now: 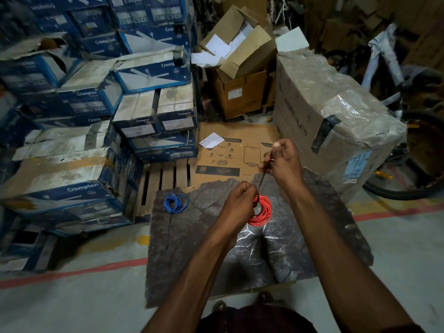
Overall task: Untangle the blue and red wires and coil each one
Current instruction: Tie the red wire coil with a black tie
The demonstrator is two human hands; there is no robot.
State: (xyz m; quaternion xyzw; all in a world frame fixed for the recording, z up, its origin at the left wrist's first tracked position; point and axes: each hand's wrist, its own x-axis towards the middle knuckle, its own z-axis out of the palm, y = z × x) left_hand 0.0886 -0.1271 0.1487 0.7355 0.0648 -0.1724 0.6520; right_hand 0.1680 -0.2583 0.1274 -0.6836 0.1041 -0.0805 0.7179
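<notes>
The stack of blue Crompton boxes (91, 116) walls off the ground to the left of the dark stone-patterned slab (192, 255), its lowest boxes coming close to the slab's far left corner. A plastic-wrapped carton (324, 111) stands just beside the slab's far right edge, and a bicycle (420, 159) leans beyond that.

The slab's far edge is ragged and overlaps a flattened cardboard sheet (228, 150). A wooden pallet (165, 183) shows at the far left corner. Along the slab's near edge and its near left side there is grey floor (84, 304), crossed by a red line (72, 272) — the widest open ground in view.

Both forearms reach in over the slab's near edge. The left hand (237, 203) is clenched round the left side of the red wire (263, 212), already a coil held over the slab's far middle. The right hand (283, 162), above the far edge, pinches a thin black tie (265, 169) that runs taut down to the coil.

The blue wire (175, 203) lies coiled near the slab's far left corner — well apart from both hands, close to the edge by the pallet.
</notes>
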